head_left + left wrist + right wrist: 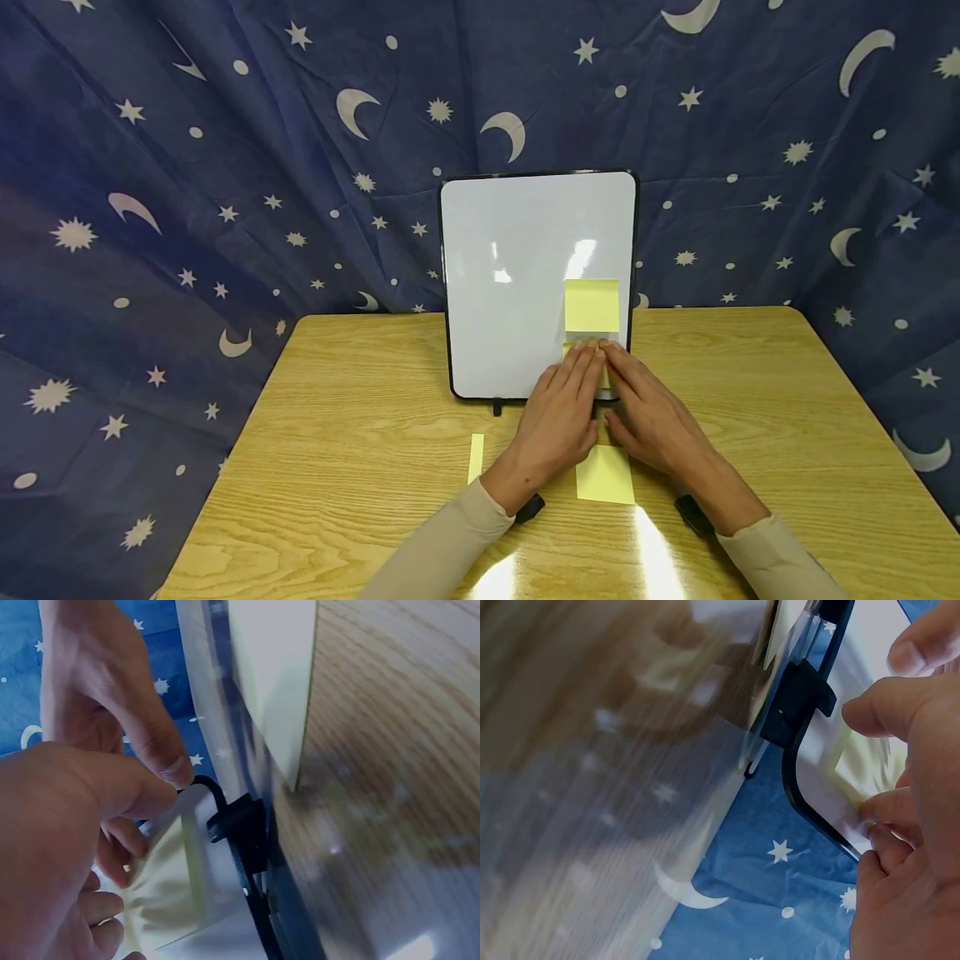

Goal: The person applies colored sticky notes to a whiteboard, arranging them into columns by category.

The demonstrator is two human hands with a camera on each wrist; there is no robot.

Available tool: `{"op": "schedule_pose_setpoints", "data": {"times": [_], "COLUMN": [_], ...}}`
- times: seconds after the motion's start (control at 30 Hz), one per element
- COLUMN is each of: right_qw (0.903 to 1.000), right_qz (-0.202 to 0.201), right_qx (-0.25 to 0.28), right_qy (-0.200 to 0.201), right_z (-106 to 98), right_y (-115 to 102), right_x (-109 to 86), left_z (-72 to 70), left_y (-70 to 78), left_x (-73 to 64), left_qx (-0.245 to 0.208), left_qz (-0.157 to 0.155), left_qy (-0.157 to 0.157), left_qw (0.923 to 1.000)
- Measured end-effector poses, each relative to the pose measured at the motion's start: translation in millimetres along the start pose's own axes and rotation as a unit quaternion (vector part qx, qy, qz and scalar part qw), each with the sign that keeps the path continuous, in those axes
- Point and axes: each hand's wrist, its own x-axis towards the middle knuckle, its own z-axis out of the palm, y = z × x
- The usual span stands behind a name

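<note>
A whiteboard (517, 333) with a black frame stands upright on the table. Its lower right part bears two yellow sticky notes, and the upper note (592, 306) lies fully in sight. Over the lower sticky note (165, 885) both hands meet, covering most of it in the head view. My left hand (558, 408) presses its extended fingers on this note from the left. From the right, my right hand (660, 417) touches it with outstretched fingertips beside the left ones. The wrist views show the lower note slightly wrinkled under the fingers, with both thumbs off its surface.
On the wooden table (360, 433), a yellow square of sticky notes (604, 479) lies below the hands. A narrow yellow strip (476, 457) is left of it, near the left wrist. Behind the board hangs a blue curtain (285, 167) with moons and stars. Black clips (799, 701) hold the board's bottom edge.
</note>
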Motion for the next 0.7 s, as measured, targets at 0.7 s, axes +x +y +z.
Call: {"op": "schedule_pose_setpoints", "data": {"times": [0.7], "right_qw": [0.9999], "right_qz": [-0.001], "right_qx": [-0.002], "right_qy": [-0.01], "right_z": [0.2], "right_y": [0.2], "right_x": [0.4], "left_z": [8.4], "left_y": [3.0], "left_x": [3.0], "left_qx": [0.024], "left_qz": [-0.01], "left_qy": [-0.002], "left_qw": [0.9997]}}
